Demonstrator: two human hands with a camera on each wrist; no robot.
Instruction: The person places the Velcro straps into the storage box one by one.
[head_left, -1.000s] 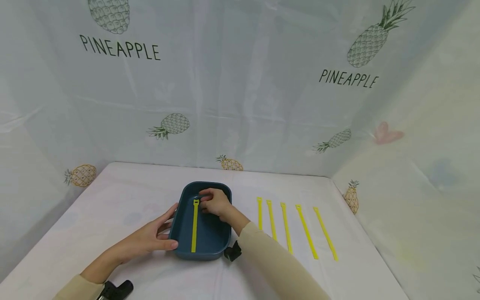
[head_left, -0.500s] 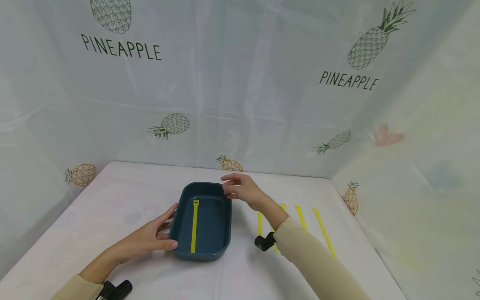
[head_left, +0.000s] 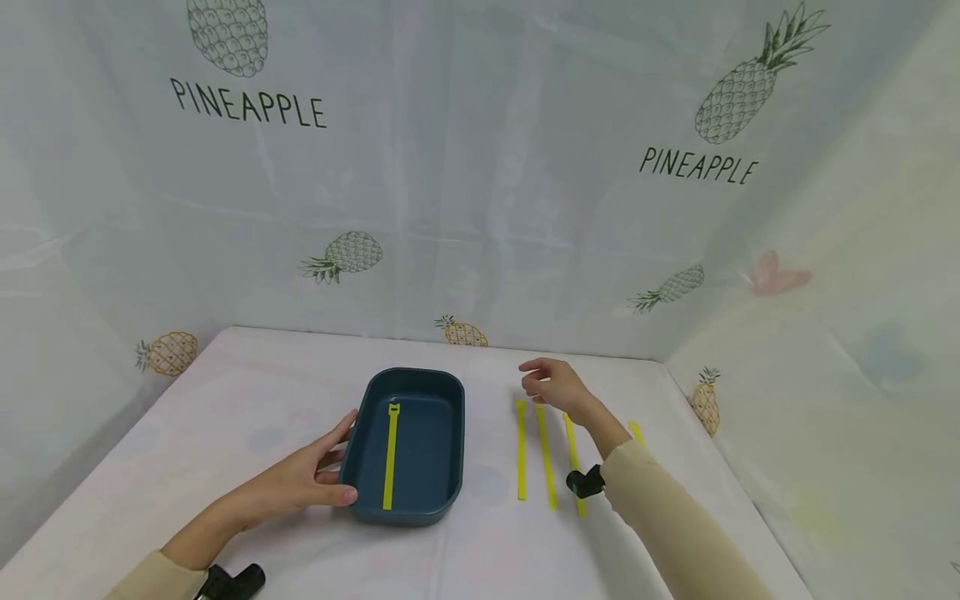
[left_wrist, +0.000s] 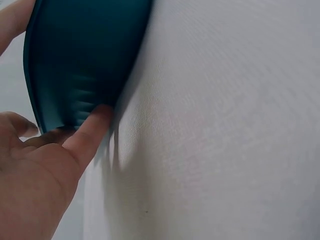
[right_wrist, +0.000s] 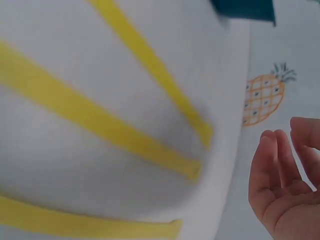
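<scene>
A dark blue rectangular box (head_left: 425, 497) stands on the table, and inside it lies one flat yellow strap (head_left: 391, 458) with a slotted head. My left hand (head_left: 300, 479) rests against the box's left side, fingers spread along the wall and thumb at the near corner. In the left wrist view its fingers (left_wrist: 92, 132) touch the outer wall. Nothing is held in my right hand (head_left: 555, 387), loosely bent above the table to the right of the box. It is over the far ends of several more yellow straps (head_left: 521, 454), some partly hidden by the right arm.
A white cloth covers the table (head_left: 285, 367). Behind it hangs a pale curtain (head_left: 487, 183) printed with pineapples. Black wrist-worn devices show at the left wrist (head_left: 234, 582) and right wrist (head_left: 585, 481).
My right hand has come out of the box, fingers bent, and moved right over the loose straps. The left hand stays against the box; the strap inside lies where it was.
</scene>
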